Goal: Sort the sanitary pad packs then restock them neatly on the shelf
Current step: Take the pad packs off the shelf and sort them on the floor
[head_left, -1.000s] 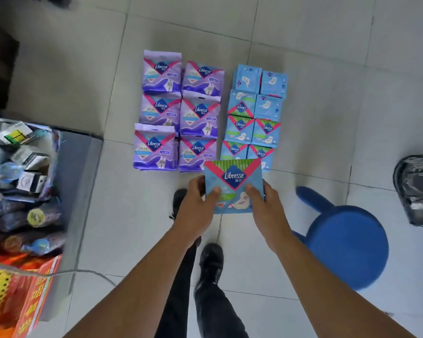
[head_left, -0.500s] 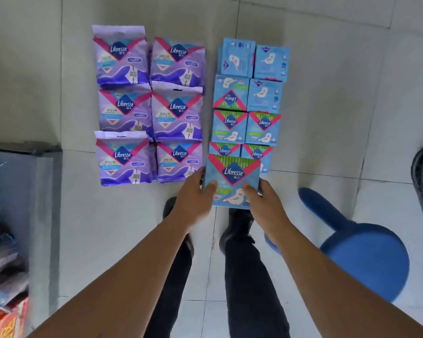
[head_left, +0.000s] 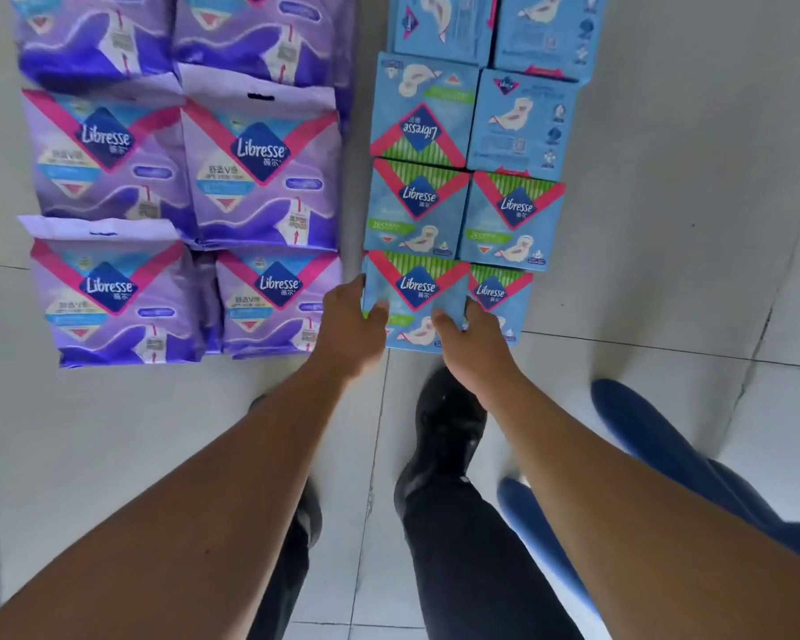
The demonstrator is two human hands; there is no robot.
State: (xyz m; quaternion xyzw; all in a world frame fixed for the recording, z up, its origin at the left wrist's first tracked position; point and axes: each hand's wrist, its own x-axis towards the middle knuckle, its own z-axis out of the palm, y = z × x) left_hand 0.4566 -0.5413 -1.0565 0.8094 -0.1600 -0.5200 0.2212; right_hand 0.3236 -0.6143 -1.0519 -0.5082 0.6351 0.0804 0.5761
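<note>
Both my arms reach forward and down from the bottom corners of the frame. My left hand (head_left: 349, 325) curls round the left edge of a blue Libresse pack (head_left: 416, 293), thumb across its front, and my right hand (head_left: 469, 344) pinches its lower right corner, thumb on the face. The pack sits just above centre frame, at the near end of the left blue column, touching the blue pack above it and overlapping the neighbouring blue pack (head_left: 497, 295) on its right.

My fingers behind the pack are hidden, so I cannot tell whether it lies flat on the tiled floor (head_left: 666, 270). The top row of both groups is cut off by the upper frame edge. The purple packs (head_left: 259, 164) fill the upper left. A blue stool (head_left: 656, 436) at lower right is blurred and partly behind my right forearm.

Half a second ago the pack was lower in the picture, clear of the row; now it is level with that row, and the packs appear larger and nearer.
</note>
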